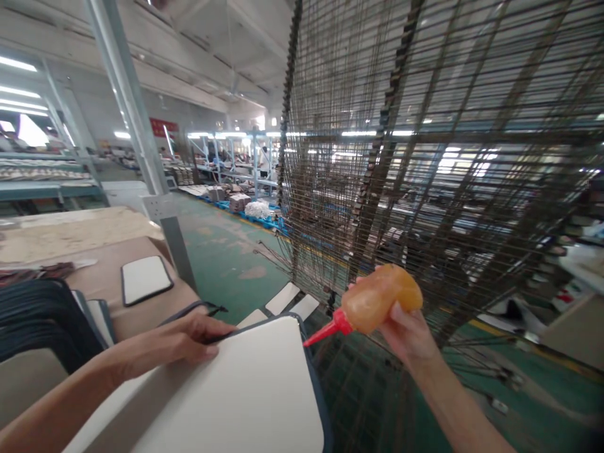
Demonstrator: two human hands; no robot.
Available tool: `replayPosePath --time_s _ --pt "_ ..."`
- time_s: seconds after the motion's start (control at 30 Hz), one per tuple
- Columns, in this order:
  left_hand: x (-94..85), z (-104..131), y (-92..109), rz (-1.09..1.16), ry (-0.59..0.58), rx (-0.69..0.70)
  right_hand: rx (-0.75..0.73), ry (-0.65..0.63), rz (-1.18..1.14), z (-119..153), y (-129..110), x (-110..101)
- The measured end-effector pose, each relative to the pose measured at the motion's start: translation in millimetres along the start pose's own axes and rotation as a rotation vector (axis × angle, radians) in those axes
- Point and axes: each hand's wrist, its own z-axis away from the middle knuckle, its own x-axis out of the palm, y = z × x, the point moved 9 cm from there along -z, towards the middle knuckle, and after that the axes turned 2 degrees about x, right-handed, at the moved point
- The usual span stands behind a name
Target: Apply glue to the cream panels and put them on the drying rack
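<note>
My left hand (191,336) grips the top left edge of a flat white panel (255,390) with dark blue edging, its thumb on the white face and its fingers partly hidden behind. In my right hand (406,327) is an orange squeeze bottle (377,299) with a red pointed nozzle (328,328). The bottle lies tilted on its side, nozzle pointing left and down. The nozzle's tip is at the panel's dark edging near the top right corner; whether it touches cannot be made out.
A tall wire drying rack (358,157) rises ahead and to the right, with pale panels (283,299) lying on its lower part. At left, a brown-covered table (136,321) bears a small white panel (146,280) and a stack of dark-edged pieces (47,314). A metal post (136,107) stands behind it.
</note>
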Motion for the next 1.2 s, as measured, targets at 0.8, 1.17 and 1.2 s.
replayPosePath --time_s 0.8,1.17,1.2 --pt "21.6 23.0 15.6 0.015 -0.249 -0.118 0.059 -0.130 0.015 4.6 2.0 20.5" --pt "15.1 27.6 17.7 0.018 -0.165 -0.121 0.080 -0.071 0.075 14.8 6.8 10.1" --pt "13.8 26.9 15.0 0.028 -0.160 -0.122 0.090 -0.081 0.076 15.7 7.5 10.4"
